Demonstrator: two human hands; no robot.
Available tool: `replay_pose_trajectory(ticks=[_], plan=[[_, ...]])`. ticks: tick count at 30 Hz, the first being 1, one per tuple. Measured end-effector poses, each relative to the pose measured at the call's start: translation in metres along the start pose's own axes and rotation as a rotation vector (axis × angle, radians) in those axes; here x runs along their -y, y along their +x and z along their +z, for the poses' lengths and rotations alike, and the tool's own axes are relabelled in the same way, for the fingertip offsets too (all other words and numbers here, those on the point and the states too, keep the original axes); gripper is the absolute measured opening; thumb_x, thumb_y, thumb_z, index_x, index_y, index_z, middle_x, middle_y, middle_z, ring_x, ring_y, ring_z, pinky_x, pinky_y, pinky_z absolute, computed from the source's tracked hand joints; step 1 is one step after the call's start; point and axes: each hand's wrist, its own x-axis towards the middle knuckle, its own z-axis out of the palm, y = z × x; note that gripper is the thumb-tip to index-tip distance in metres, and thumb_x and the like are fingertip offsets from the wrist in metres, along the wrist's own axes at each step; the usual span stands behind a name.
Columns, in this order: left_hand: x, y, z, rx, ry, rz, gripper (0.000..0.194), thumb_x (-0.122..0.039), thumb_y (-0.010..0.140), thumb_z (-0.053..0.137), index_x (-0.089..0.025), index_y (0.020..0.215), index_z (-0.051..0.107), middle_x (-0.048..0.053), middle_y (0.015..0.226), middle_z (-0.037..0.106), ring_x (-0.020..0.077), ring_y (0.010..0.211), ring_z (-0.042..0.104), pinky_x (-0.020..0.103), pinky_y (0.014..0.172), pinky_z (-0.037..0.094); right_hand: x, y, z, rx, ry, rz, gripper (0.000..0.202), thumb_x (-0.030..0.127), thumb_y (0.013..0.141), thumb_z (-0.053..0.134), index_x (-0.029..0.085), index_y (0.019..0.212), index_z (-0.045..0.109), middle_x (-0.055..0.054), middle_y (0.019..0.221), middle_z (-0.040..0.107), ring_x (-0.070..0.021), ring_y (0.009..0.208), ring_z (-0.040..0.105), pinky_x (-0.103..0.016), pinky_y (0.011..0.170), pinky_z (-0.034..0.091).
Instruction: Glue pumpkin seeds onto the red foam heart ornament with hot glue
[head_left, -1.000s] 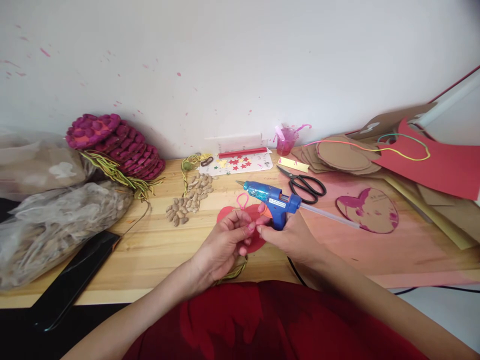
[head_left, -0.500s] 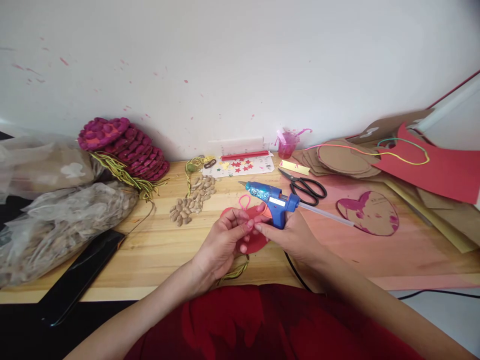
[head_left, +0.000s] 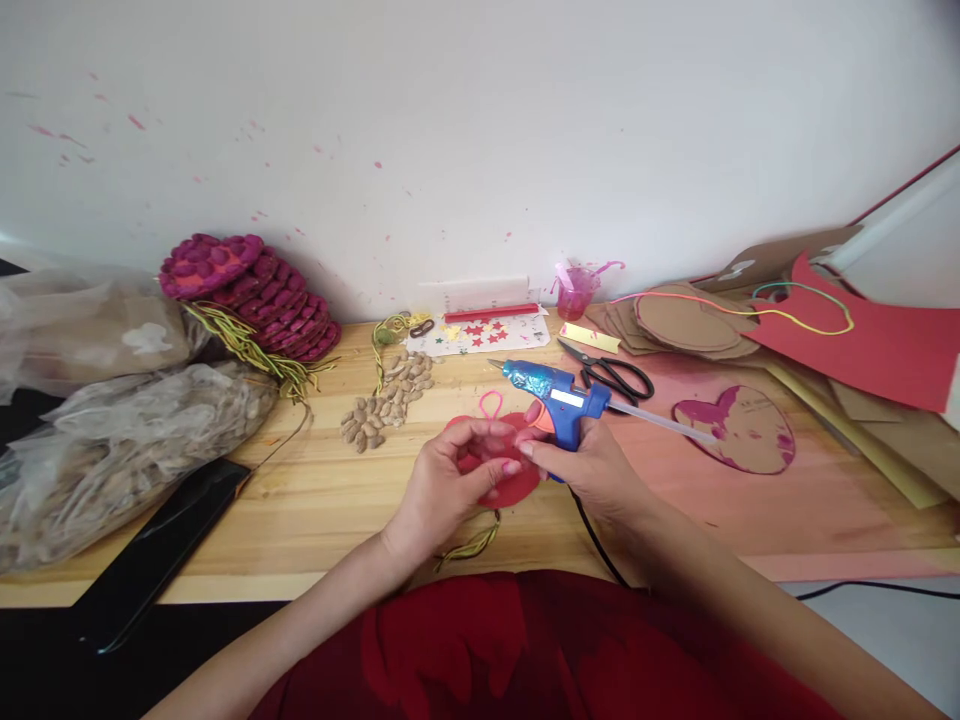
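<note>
A blue glue gun [head_left: 555, 392] with a clear glue stick [head_left: 660, 420] sticking out of its back is gripped in my right hand [head_left: 592, 462]. Its nozzle points to the left. Beside it my left hand [head_left: 442, 475] hovers over a red disc [head_left: 517, 488], thumb and curled fingers apart, with nothing I can make out between them. The hands partly cover the disc on the table. At its far edge shows a pink loop [head_left: 491, 404], and at the near side lie yellow-green tassel strings [head_left: 474, 542].
Peanuts [head_left: 386, 395] lie left of centre. Behind are star cutouts [head_left: 484, 335] on white paper, black scissors [head_left: 611, 372] and a pink cup [head_left: 576, 290]. A painted cardboard heart [head_left: 750, 430] and red sheet [head_left: 877, 340] are right; bagged peanuts [head_left: 135, 450] and a magenta stack [head_left: 277, 300] left.
My hands have drawn apart: the left thumb has separated from its fingers and the right hand. The glue gun has shifted slightly right, uncovering more of the red disc.
</note>
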Motion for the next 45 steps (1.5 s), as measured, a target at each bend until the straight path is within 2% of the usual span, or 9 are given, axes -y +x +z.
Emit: replay_pose_trajectory(ticks=[8,13,20,27,31,34,37,41,45], plan=[[0.000,0.008,-0.001,-0.024,0.196,0.398,0.006,-0.022,0.076,0.080,-0.021,0.081,0.080,0.005,0.080,0.070,0.0149,0.077,0.063,0.027,0.075,0.050,-0.003,0.001,-0.005,0.084,0.086,0.092,0.026,0.031,0.064,0.085,0.017,0.081,0.071,0.001,0.062,0.066,-0.0103,0.052,0.053,-0.024,0.049,0.039],[-0.009,0.005,0.002,0.105,-0.097,0.161,0.015,-0.028,0.078,0.079,-0.015,0.074,0.072,0.004,0.073,0.070,0.0131,0.068,0.063,0.026,0.069,0.048,-0.003,0.001,-0.009,0.090,-0.057,0.059,0.026,0.036,0.065,0.086,0.018,0.073,0.068,0.002,0.056,0.062,-0.0111,0.051,0.051,-0.025,0.050,0.038],[-0.006,0.007,-0.014,-0.009,-0.492,-0.169,0.029,-0.034,0.071,0.084,-0.012,0.075,0.065,0.000,0.071,0.059,0.0060,0.059,0.049,0.017,0.055,0.039,0.001,0.000,-0.006,0.052,0.012,0.058,0.035,0.039,0.071,0.082,0.020,0.093,0.062,0.001,0.060,0.066,-0.0129,0.050,0.052,-0.026,0.050,0.040],[-0.017,0.007,-0.046,-0.128,-0.508,-0.066,0.035,-0.040,0.079,0.074,-0.018,0.069,0.049,-0.002,0.067,0.046,0.0094,0.059,0.045,0.019,0.050,0.034,0.008,0.001,-0.008,-0.056,0.143,0.061,0.032,0.035,0.073,0.082,0.020,0.092,0.061,0.001,0.064,0.063,-0.0130,0.055,0.054,-0.022,0.047,0.040],[-0.029,-0.014,-0.090,-0.171,-0.125,0.041,0.048,-0.052,0.089,0.058,-0.019,0.059,0.040,-0.004,0.056,0.034,0.0101,0.052,0.035,0.023,0.049,0.029,0.008,0.003,-0.010,-0.037,0.144,0.100,0.033,0.037,0.073,0.082,0.021,0.092,0.061,0.001,0.066,0.064,-0.0133,0.055,0.054,-0.022,0.046,0.040],[-0.046,-0.043,-0.135,-0.007,0.588,-0.061,0.047,-0.051,0.088,0.060,-0.018,0.056,0.052,-0.001,0.056,0.048,0.0116,0.055,0.042,0.024,0.054,0.032,0.009,0.003,-0.009,-0.043,0.126,0.103,0.033,0.038,0.073,0.081,0.021,0.092,0.062,0.001,0.067,0.063,-0.0142,0.056,0.054,-0.022,0.045,0.040],[-0.066,-0.069,-0.168,0.030,1.011,-0.140,0.032,-0.044,0.070,0.080,-0.025,0.094,0.073,0.000,0.088,0.070,0.0163,0.074,0.059,0.023,0.064,0.040,0.010,0.003,-0.008,-0.060,0.119,0.127,0.032,0.038,0.070,0.083,0.021,0.089,0.063,0.000,0.066,0.063,-0.0150,0.055,0.054,-0.023,0.044,0.039],[-0.079,-0.071,-0.171,0.028,1.112,-0.058,0.024,-0.041,0.089,0.059,-0.023,0.082,0.072,0.000,0.077,0.069,0.0153,0.068,0.059,0.023,0.063,0.041,0.013,0.003,-0.005,-0.106,0.125,0.153,0.028,0.035,0.067,0.085,0.022,0.084,0.067,-0.002,0.063,0.063,-0.0158,0.053,0.054,-0.024,0.042,0.039],[-0.065,-0.037,-0.164,-0.281,1.143,0.196,0.022,-0.032,0.092,0.053,-0.019,0.088,0.070,0.002,0.083,0.070,0.0151,0.070,0.060,0.025,0.067,0.043,0.021,0.002,0.005,-0.258,0.095,0.113,0.027,0.032,0.058,0.088,0.022,0.075,0.070,-0.003,0.061,0.063,-0.0163,0.050,0.053,-0.026,0.038,0.040]])
